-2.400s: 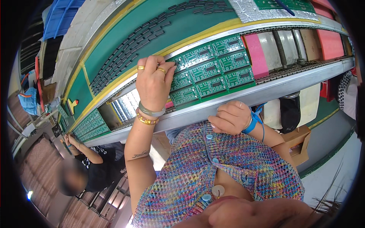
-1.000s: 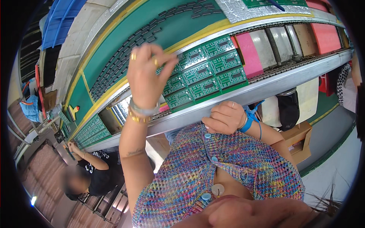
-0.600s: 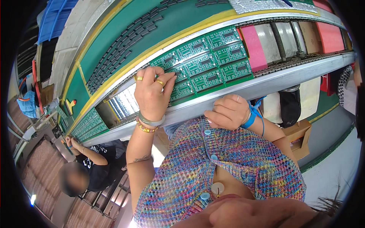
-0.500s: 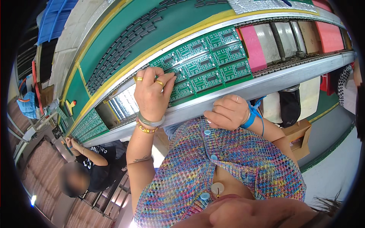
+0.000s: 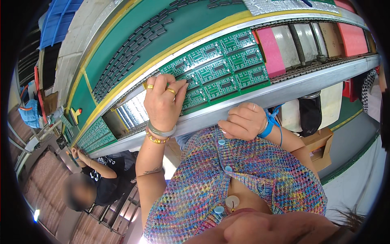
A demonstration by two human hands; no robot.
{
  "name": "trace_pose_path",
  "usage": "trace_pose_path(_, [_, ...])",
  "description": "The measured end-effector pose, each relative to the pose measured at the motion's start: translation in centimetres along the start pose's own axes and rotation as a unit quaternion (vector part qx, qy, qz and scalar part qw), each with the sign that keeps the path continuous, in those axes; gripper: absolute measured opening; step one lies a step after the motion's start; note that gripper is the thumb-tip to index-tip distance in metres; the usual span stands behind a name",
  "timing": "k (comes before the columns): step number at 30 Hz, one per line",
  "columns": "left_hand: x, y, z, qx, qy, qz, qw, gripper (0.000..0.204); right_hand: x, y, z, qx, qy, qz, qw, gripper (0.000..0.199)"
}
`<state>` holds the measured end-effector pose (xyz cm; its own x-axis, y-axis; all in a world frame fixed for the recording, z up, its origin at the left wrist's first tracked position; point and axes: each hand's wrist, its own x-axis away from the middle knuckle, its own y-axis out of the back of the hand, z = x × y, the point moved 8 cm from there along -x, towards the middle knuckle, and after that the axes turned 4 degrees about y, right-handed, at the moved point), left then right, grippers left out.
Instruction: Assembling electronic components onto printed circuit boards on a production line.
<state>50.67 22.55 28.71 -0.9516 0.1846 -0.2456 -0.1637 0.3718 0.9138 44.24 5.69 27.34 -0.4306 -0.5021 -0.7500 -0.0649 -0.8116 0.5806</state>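
Note:
A panel of green circuit boards (image 5: 216,70) lies between the metal rails, with black chips seated in several of its boards. Over its left end is my left hand (image 5: 164,99), fingers bent and tips pressed together close to a black chip. Whatever is between those fingertips is hidden. My right hand (image 5: 245,120) is curled closed at the near metal rail (image 5: 292,92), just short of the panel. Its palm faces away, so I cannot see whether anything is inside.
Rows of loose black chips (image 5: 134,45) lie on the green mat beyond the far rail. Pink foam (image 5: 271,52) borders the panel's right end. Farther left, a co-worker's hands (image 5: 80,156) are beside another green board panel (image 5: 95,136). A yellow-handled tool (image 5: 75,115) lies on the mat.
My left hand has shifted very slightly toward me, its fingertips still at the panel's left end. My right hand stays in place.

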Motion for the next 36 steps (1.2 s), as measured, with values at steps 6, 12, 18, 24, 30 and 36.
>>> trace_pose_path(6, [1.0,-0.5,-1.8,-0.072,-0.052,0.027,0.996,0.019,0.0,0.1,0.0,0.0,0.002,0.001,1.0,0.018])
trace_pose_path(12, [-4.5,1.0,-2.0,-0.018,-0.089,-0.033,0.995,0.014,0.1,0.0,-0.2,0.013,-0.003,-0.003,1.0,0.016])
trace_pose_path(18, [-12.7,-2.7,-1.9,-0.011,-0.066,-0.12,0.99,0.013,0.1,0.1,0.0,0.004,0.003,0.008,1.0,0.02])
trace_pose_path(24, [-14.4,-4.4,-1.3,-0.029,-0.043,-0.087,0.995,0.013,-0.1,0.1,0.1,0.011,0.003,-0.009,1.0,0.017])
trace_pose_path(30, [-13.3,-2.6,-2.4,-0.014,-0.085,-0.119,0.989,0.01,0.0,0.3,0.1,-0.007,0.014,-0.006,1.0,0.018])
trace_pose_path(36, [-3.1,1.9,-3.0,0.053,-0.05,0.026,0.997,0.019,0.4,0.0,0.2,0.007,0.009,0.006,1.0,0.023])
